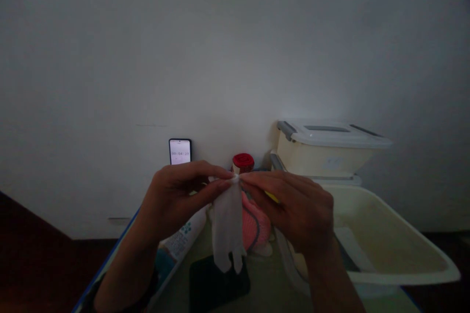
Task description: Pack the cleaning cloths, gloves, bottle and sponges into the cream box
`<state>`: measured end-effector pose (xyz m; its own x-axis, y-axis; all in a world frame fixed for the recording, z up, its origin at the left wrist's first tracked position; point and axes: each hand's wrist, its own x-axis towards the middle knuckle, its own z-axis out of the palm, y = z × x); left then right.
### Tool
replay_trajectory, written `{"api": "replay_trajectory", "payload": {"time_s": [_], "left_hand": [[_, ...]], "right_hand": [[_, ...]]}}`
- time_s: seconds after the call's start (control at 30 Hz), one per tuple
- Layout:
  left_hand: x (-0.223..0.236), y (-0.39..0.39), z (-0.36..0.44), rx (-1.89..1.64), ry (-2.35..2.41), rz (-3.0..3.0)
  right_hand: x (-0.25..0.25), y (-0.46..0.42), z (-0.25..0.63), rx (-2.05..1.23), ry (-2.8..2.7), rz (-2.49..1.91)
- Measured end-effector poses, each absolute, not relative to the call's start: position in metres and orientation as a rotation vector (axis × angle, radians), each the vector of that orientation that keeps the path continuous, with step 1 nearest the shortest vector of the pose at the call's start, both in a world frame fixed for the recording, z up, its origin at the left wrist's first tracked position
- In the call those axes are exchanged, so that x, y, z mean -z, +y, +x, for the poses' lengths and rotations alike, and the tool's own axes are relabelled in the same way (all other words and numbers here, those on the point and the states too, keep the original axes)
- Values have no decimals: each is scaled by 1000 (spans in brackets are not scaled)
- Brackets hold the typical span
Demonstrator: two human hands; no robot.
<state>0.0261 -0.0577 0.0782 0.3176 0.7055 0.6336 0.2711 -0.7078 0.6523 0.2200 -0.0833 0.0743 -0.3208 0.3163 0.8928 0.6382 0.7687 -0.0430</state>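
A thin white glove (226, 225) hangs fingers down in front of me, its cuff gathered at the top. My left hand (183, 190) pinches the cuff between thumb and forefinger. Against it, fingertips nearly touching, my right hand (293, 205) pinches the same edge from the other side. Behind the glove lies a pink knitted item (256, 225) with a grey line across it, partly hidden. Below the glove's fingertips is a dark flat object (216, 286) on the table.
A phone (180, 150) showing a timer leans against the wall. A red roll (243, 161) stands behind my hands. To the right are a lidded storage box (316, 156) and an open cream bin (414, 279). A white-and-blue package (179, 244) lies by my left forearm.
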Motion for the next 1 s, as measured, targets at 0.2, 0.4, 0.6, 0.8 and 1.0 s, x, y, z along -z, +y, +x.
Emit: {"api": "replay_trajectory", "payload": {"time_s": [0.2,0.4,0.6,0.8,1.0], "left_hand": [[-79,-59,25,-1329,849,2155],[-80,-59,25,-1323,829,2150],[-79,-58,22,-1307,819,2220],[-83,-58,22,-1279,842,2323],[-87,-58,22,-1237,831,2387]], "right_hand": [[-74,-83,218,407,-1937,-737],[-74,-82,217,408,-1942,-743],[-72,-82,216,400,-1942,-769],[-71,-83,216,372,-1949,-776],[-70,-82,217,299,-1981,-797]]}}
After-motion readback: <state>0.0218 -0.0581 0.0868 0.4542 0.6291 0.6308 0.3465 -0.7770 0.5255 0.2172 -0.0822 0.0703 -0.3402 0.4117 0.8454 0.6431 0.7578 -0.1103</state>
